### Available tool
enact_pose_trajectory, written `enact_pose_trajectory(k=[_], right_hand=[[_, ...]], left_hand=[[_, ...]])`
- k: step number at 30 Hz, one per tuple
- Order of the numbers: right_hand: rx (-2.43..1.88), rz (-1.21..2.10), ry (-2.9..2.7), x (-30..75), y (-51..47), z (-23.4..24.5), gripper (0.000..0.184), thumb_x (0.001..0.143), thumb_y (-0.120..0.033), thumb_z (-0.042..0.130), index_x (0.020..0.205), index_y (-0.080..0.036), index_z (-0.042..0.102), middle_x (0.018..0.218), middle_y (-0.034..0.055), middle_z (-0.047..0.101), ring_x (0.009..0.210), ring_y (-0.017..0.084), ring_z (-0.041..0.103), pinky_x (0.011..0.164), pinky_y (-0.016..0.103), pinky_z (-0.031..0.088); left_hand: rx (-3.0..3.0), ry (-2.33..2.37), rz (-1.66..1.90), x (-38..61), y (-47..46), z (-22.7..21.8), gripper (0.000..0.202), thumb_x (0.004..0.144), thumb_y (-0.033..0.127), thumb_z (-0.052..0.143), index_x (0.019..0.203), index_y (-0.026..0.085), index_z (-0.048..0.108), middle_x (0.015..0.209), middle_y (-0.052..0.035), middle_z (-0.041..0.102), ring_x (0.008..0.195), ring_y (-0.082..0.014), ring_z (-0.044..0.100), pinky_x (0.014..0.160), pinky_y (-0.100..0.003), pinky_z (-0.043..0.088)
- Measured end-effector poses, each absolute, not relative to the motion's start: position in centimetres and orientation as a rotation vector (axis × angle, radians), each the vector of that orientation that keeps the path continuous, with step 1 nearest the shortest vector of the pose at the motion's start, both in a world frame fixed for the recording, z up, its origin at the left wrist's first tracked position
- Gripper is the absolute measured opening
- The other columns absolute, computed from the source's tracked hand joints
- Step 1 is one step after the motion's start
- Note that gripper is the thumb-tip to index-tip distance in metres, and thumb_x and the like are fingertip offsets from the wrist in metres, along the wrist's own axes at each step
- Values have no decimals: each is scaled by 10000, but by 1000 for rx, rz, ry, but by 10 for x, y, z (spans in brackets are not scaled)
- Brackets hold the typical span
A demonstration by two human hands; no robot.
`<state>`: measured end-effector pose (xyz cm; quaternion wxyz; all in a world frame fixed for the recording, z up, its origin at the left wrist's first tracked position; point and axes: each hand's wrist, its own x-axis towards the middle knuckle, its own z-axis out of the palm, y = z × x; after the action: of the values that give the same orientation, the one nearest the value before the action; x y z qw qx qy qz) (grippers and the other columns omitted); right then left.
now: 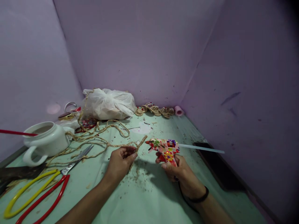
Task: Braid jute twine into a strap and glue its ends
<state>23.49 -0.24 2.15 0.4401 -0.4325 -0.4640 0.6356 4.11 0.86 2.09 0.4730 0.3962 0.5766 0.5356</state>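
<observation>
My left hand (121, 160) pinches a piece of braided jute rope (141, 143), its short end sticking up past the fingertips. From there the rope's long length runs left across the table in loose loops. My right hand (179, 171) is wrapped round the grip of a flower-patterned hot glue gun (167, 151). The gun's red-orange nozzle points left, close to the rope end but apart from it. A long translucent glue stick (203, 148) juts out of the gun's back. Part of the rope is hidden behind my left fingers.
Scissors (66, 169) with yellow and red handles lie open at the left, beside a white ceramic pot (50, 140). Behind are a tied plastic bag (108, 105), several woven rope pieces (154, 109) and a pink roll (178, 111). A dark flat object (219, 168) lies right. Walls enclose the table.
</observation>
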Motion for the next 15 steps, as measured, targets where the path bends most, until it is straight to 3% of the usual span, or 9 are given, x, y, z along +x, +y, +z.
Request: enact_pose_trajectory(k=[3, 5, 7, 9, 12, 14, 15], right_hand=[[-1046, 1652, -1146, 236, -2, 21, 302, 605, -360, 752, 663, -133, 562, 441, -85, 365, 369, 28, 245, 340, 177, 176], [-990, 1721, -1092, 238, -1, 18, 296, 624, -353, 745, 648, -143, 538, 426, -100, 322, 360, 21, 214, 336, 165, 175], [-922, 1785, -1007, 241, 0, 16, 279, 643, -340, 738, 746, -147, 565, 448, -110, 310, 361, 15, 188, 336, 153, 213], [-843, 1828, -936, 245, 1, 17, 350, 659, -323, 730, 932, -168, 574, 499, -111, 321, 377, 19, 197, 388, 173, 357], [-704, 1892, -926, 248, 1, 22, 488, 632, -318, 750, 1055, -207, 534, 627, -74, 387, 462, 49, 311, 546, 301, 520], [-659, 1938, -955, 249, 0, 27, 509, 615, -332, 765, 1050, -213, 529, 691, -52, 408, 488, 53, 329, 467, 238, 497], [-668, 1955, -961, 250, 0, 29, 506, 618, -339, 766, 1048, -212, 531, 697, -52, 402, 469, 41, 301, 388, 171, 428]], left_hand=[[975, 1419, 1306, 42, 9, 21, 332, 438, 285, 786, 697, 118, 664, 705, -74, 696, 691, -195, 640, 649, -275, 507], [979, 1423, 1305, 42, 9, 21, 332, 435, 283, 788, 694, 118, 663, 712, -77, 698, 700, -199, 641, 659, -280, 509], [984, 1425, 1303, 41, 9, 22, 332, 433, 284, 790, 693, 121, 664, 716, -79, 700, 708, -204, 642, 667, -287, 511], [988, 1426, 1303, 41, 9, 22, 329, 432, 285, 791, 688, 123, 663, 716, -78, 700, 711, -205, 642, 673, -291, 512], [994, 1426, 1309, 41, 9, 22, 331, 433, 290, 788, 692, 125, 664, 719, -74, 701, 709, -202, 641, 681, -292, 513], [997, 1425, 1315, 41, 9, 22, 332, 435, 294, 787, 694, 125, 665, 715, -73, 700, 705, -201, 640, 676, -291, 513], [998, 1425, 1317, 41, 9, 22, 331, 437, 295, 786, 694, 125, 665, 711, -72, 699, 703, -202, 640, 671, -290, 513]])
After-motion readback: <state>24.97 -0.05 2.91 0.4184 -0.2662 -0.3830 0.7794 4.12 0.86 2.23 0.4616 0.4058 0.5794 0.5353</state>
